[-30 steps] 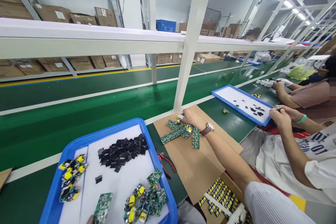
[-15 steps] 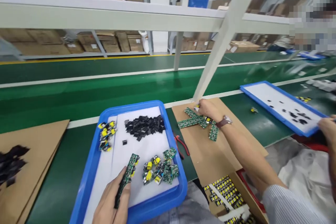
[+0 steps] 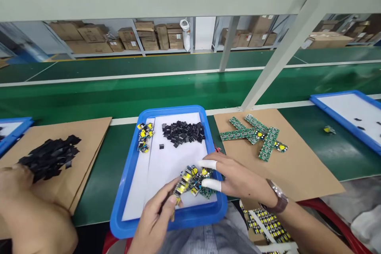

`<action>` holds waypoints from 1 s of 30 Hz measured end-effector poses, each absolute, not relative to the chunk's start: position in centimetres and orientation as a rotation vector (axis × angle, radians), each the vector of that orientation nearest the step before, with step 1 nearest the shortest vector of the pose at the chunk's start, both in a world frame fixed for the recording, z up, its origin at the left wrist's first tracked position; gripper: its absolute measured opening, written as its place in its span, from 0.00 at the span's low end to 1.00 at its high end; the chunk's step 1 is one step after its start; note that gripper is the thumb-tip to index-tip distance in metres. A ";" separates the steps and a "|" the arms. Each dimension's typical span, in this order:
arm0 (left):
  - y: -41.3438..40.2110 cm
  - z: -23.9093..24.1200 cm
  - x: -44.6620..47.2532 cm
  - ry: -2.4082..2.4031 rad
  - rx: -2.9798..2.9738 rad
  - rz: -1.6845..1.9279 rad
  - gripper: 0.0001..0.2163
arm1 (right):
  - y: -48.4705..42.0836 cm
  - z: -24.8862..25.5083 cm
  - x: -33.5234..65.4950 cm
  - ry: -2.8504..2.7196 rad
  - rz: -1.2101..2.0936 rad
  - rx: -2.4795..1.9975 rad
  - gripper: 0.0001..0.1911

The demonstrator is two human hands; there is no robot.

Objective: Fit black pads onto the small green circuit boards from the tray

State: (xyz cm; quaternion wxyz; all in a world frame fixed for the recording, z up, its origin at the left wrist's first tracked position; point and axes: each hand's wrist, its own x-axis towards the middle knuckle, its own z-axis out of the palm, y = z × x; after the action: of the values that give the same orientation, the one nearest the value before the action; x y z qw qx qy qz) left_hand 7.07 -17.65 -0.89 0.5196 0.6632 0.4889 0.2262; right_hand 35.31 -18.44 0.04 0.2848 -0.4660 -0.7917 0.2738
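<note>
My left hand (image 3: 154, 216) is closed around a circuit board strip (image 3: 183, 182) with yellow components, held tilted above the front of the blue tray (image 3: 120, 202). Beside that strip, my right hand (image 3: 229, 176) reaches in from the right, white covers on thumb and forefinger. Those two fingers are spread apart over a pile of small circuit boards (image 3: 206, 194), partly hidden by the hand; whether they touch a board is unclear. Black pieces (image 3: 183, 133) lie heaped at the tray's back, and a small cluster of yellow-topped boards (image 3: 145, 135) sits at its left edge.
Several green board strips (image 3: 269, 145) lie on cardboard (image 3: 297, 170) at the right. Another person's hand (image 3: 14, 178) touches black pieces (image 3: 52, 154) at the left. A box of yellow-topped boards (image 3: 274, 222) stands below the table edge. A slanted post (image 3: 276, 55) rises behind.
My right hand has moved left from the board strips on the cardboard to the tray. My left hand's strip has turned, showing its yellow components. The view has swung left, bringing another person's hand in.
</note>
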 end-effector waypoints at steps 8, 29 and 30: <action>-17.5 -0.6 7.7 1.061 1.729 0.523 0.28 | -20.3 -0.1 34.1 -1.671 1.168 -1.103 0.22; -17.9 -4.0 10.4 1.286 2.205 1.098 0.21 | -20.6 -5.1 29.2 -1.840 0.104 -1.164 0.20; -17.9 -4.0 10.1 1.314 2.199 1.085 0.20 | -20.6 -5.0 29.2 -1.804 0.141 -1.168 0.19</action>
State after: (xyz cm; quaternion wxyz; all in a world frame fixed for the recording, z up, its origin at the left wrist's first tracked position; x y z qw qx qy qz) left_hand 10.13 -17.87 -4.03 0.1788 0.7776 0.4648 0.3838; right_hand 29.24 -20.65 -5.03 0.4739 -0.4776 -0.7376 0.0576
